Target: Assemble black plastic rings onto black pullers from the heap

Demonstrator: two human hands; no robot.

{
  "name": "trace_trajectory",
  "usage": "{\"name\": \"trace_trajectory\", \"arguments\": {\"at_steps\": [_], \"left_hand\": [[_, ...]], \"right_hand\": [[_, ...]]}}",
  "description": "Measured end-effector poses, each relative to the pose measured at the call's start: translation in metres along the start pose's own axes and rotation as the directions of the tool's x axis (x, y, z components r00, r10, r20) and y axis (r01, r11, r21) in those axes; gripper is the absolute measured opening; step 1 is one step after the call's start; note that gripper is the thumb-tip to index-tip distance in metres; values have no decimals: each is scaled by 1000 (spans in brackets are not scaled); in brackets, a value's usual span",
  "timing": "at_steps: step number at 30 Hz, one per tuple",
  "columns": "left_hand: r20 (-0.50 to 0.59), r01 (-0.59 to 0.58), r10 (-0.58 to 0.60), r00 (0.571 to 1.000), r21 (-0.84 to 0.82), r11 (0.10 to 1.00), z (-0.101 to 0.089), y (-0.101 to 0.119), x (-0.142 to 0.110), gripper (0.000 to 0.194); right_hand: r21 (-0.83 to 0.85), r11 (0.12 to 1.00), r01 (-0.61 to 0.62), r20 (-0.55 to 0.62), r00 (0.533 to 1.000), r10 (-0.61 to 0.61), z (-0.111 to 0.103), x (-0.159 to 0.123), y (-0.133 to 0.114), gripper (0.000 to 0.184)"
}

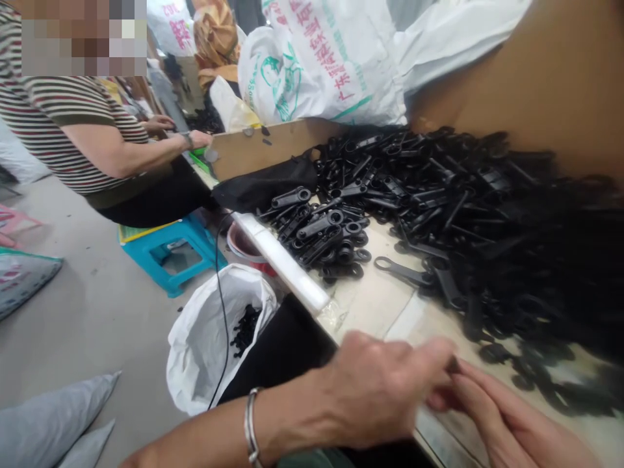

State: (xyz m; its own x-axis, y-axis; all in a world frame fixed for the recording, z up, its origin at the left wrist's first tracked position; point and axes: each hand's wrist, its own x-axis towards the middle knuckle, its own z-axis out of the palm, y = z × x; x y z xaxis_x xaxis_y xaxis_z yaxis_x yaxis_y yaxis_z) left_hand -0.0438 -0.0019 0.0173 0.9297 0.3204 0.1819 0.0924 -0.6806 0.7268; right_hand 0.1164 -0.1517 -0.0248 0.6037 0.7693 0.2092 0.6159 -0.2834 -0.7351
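Observation:
My left hand (pixel 375 390), with a metal bangle at the wrist, is curled closed over the table's front edge. Its fingertips meet those of my right hand (pixel 497 403), which is also bent closed at the lower right. A dark bit shows where the fingers come together, but blur and the fingers hide what it is. Beyond my hands lies a big heap of black plastic arms with ring-shaped ends (pixel 439 188). A smaller pile of the same arms (pixel 322 231) sits left of it, and a single arm (pixel 402 270) lies between them on the pale tabletop (pixel 375 305).
Below the table edge stands an open white sack (pixel 195 344) with small black pieces inside. A cable crosses it. A blue stool (pixel 170 250) and a person in a striped shirt (pixel 97 143) are at the left. Printed sacks (pixel 331 58) and a cardboard wall (pixel 546 97) border the heap.

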Motion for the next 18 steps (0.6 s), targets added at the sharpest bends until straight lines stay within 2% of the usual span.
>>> {"name": "trace_trajectory", "arguments": {"at_steps": [2,4,6,8,10,12,14,16,18], "left_hand": [[-233,7,57,971,265,964,-15,-16,-2,42],[-468,93,93,879,359,929,-33,-36,2,38],[-591,127,172,788,429,894,-50,-56,10,33],[-636,156,179,751,434,887,-64,-73,19,34],[-653,176,155,742,412,894,-73,-87,30,36],[-650,176,161,743,422,890,-80,-99,42,37],[-623,176,180,762,466,867,-84,-107,55,35],[-575,189,158,803,497,847,-88,-111,65,33],[-528,222,89,845,496,840,-90,-111,72,33]], "right_hand": [[21,997,-76,9,997,76,-9,3,-6,48],[-9,983,-185,-52,982,184,-20,1,-7,51],[-43,952,-303,-138,945,295,-34,-5,-3,52],[-79,905,-419,-235,890,392,-46,-12,5,54],[-131,872,-471,-289,860,421,-57,-16,14,56],[-215,872,-440,-285,882,374,-64,-14,21,56],[-322,893,-313,-245,939,240,-65,-5,25,54],[-435,889,-146,-173,982,76,-60,10,24,56],[-567,823,-24,-85,996,-30,-50,28,18,57]]}}
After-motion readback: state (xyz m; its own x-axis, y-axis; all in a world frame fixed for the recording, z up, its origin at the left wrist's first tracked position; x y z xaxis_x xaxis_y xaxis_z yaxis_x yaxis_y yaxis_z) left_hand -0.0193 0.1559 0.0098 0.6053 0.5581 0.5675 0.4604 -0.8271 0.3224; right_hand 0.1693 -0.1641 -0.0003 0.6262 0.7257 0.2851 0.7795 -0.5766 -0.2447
